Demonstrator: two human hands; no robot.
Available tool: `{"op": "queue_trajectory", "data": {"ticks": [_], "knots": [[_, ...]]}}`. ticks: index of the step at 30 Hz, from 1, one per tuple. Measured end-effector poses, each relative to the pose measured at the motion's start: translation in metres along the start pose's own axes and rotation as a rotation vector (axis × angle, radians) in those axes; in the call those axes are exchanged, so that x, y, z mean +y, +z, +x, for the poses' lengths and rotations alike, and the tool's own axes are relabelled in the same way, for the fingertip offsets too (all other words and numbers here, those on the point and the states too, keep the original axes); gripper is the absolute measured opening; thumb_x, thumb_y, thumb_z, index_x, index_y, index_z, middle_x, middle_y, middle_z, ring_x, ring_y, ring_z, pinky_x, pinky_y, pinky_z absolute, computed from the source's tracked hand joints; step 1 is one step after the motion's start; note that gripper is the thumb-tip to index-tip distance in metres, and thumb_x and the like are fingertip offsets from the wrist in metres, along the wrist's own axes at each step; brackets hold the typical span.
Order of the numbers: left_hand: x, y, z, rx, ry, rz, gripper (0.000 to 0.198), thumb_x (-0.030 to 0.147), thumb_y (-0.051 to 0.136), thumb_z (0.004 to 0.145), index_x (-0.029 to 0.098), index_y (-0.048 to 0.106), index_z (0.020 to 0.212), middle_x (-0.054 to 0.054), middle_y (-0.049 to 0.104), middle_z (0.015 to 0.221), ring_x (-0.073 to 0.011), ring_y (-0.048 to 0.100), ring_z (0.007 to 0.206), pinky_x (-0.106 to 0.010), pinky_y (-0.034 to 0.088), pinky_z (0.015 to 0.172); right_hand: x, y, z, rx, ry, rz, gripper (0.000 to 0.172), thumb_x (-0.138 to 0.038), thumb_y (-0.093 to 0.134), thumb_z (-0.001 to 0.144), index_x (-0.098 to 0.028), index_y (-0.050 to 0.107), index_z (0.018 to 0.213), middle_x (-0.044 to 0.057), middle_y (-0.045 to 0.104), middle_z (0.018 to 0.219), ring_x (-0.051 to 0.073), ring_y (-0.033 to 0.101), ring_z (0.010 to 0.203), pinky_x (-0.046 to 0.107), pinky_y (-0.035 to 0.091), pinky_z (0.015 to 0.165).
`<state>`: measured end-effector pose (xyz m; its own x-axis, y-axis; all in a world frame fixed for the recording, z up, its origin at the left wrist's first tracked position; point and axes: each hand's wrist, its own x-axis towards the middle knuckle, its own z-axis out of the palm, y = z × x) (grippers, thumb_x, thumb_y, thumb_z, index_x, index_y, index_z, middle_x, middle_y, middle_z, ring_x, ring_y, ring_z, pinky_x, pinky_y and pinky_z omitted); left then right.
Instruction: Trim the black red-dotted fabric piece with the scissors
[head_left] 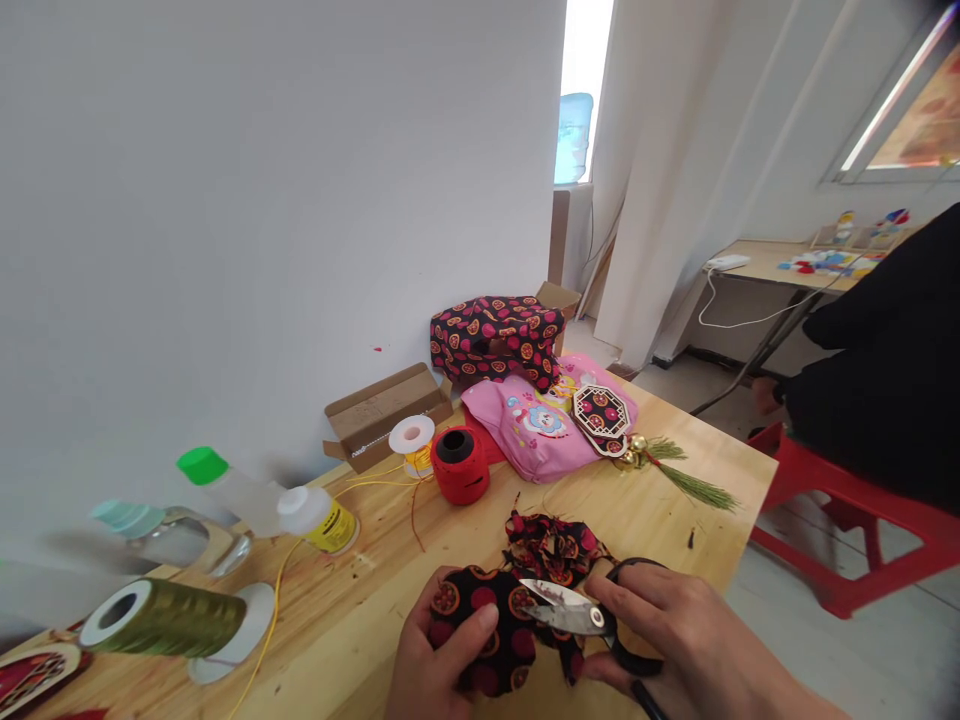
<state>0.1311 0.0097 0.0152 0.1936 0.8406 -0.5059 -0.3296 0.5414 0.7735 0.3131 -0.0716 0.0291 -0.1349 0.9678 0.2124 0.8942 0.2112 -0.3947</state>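
My left hand [444, 645] grips a rounded piece of dark fabric [491, 640] printed with red and orange circles, its thumb pressed on top. In my right hand [675, 625] is a pair of black-handled scissors [574, 615], fingers through the loops. The blades are slightly parted and lie at the right edge of the fabric piece. Behind the blades, a crumpled heap of the same cloth [551, 545] rests on the wooden table. Part of the cloth hangs below the scissors.
A red thread spool [459, 465], white-flanged yellow thread spool [412, 438], glue bottle [319, 520] and olive thread cone [165, 618] stand leftward. Behind are a pink bag [525, 425], an octagonal tasselled ornament [600, 418] and more printed cloth [480, 330]. A person in black [892, 370] sits at right.
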Motion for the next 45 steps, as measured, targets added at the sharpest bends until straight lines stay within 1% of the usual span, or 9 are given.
{"op": "queue_trajectory", "data": {"ticks": [3,7,17,23,27,34,39,43,45], "knots": [[-0.001,0.001,-0.001,0.013,-0.013,0.003,0.042,0.023,0.084,0.038,0.016,0.06,0.071,-0.002,0.071,0.06,-0.0195,0.064,0.054,-0.031,0.052,0.051,0.0,0.0,0.0,-0.02,-0.006,-0.011,0.024,-0.032,0.067,0.074,-0.013,0.065,0.089,0.006,0.064,0.065,0.02,0.06,0.055,0.027,0.042,0.049],[-0.001,0.0,-0.001,-0.006,-0.024,0.031,0.04,0.024,0.084,0.039,0.015,0.06,0.07,-0.003,0.071,0.059,-0.0178,0.063,0.051,-0.028,0.05,0.049,0.0,-0.002,0.002,-0.053,-0.01,-0.021,0.023,-0.032,0.066,0.075,-0.013,0.065,0.088,0.006,0.064,0.065,0.019,0.06,0.055,0.027,0.041,0.048],[-0.004,0.0,0.002,0.001,-0.025,0.026,0.04,0.022,0.083,0.037,0.016,0.06,0.069,-0.003,0.072,0.059,-0.0207,0.065,0.053,-0.029,0.05,0.049,0.004,-0.003,0.003,-0.025,-0.077,-0.081,0.022,-0.035,0.065,0.075,-0.014,0.063,0.077,0.004,0.063,0.059,0.016,0.057,0.047,0.026,0.036,0.044],[-0.003,0.002,0.0,-0.04,-0.045,-0.023,0.038,0.019,0.083,0.04,0.016,0.06,0.069,-0.003,0.072,0.058,-0.0181,0.064,0.051,-0.027,0.05,0.049,0.005,-0.003,0.003,-0.013,-0.125,-0.096,0.019,-0.032,0.063,0.077,-0.013,0.062,0.075,0.003,0.06,0.056,0.016,0.054,0.045,0.027,0.034,0.042],[-0.002,0.002,0.0,-0.049,-0.059,-0.039,0.036,0.018,0.083,0.04,0.016,0.059,0.068,-0.002,0.072,0.057,-0.0172,0.064,0.05,-0.027,0.049,0.047,0.006,-0.005,0.004,-0.065,-0.11,-0.062,0.02,-0.033,0.059,0.081,-0.013,0.062,0.077,0.003,0.059,0.057,0.015,0.052,0.045,0.028,0.032,0.043],[-0.006,-0.002,0.003,-0.075,-0.048,-0.002,0.036,0.019,0.081,0.044,0.015,0.059,0.072,-0.004,0.073,0.064,-0.0197,0.066,0.057,-0.028,0.05,0.051,0.005,-0.012,0.004,-0.178,-0.069,0.092,0.023,-0.034,0.049,0.087,-0.017,0.058,0.075,0.0,0.057,0.059,0.012,0.046,0.045,0.025,0.03,0.043],[-0.007,-0.004,0.006,-0.055,-0.077,-0.015,0.04,0.016,0.081,0.044,0.016,0.059,0.077,-0.004,0.073,0.066,-0.0229,0.068,0.062,-0.029,0.051,0.053,0.013,-0.003,-0.001,-0.142,-0.077,-0.015,0.021,-0.035,0.051,0.086,-0.016,0.058,0.079,0.003,0.059,0.061,0.014,0.051,0.048,0.027,0.028,0.045],[-0.004,-0.005,0.005,-0.116,-0.159,-0.05,0.04,0.012,0.078,0.049,0.016,0.058,0.083,-0.006,0.074,0.074,-0.0248,0.069,0.07,-0.032,0.052,0.059,0.019,-0.002,0.003,-0.108,-0.117,-0.04,0.022,-0.032,0.048,0.087,-0.015,0.059,0.081,0.002,0.059,0.061,0.014,0.05,0.048,0.027,0.027,0.046],[-0.003,-0.006,0.003,-0.153,-0.229,-0.083,0.041,0.011,0.075,0.052,0.017,0.059,0.09,-0.008,0.074,0.079,-0.0259,0.068,0.075,-0.035,0.053,0.063,0.023,-0.002,0.007,-0.129,-0.112,-0.031,0.027,-0.038,0.048,0.087,-0.015,0.06,0.081,0.003,0.058,0.061,0.014,0.048,0.047,0.027,0.026,0.045]]}}
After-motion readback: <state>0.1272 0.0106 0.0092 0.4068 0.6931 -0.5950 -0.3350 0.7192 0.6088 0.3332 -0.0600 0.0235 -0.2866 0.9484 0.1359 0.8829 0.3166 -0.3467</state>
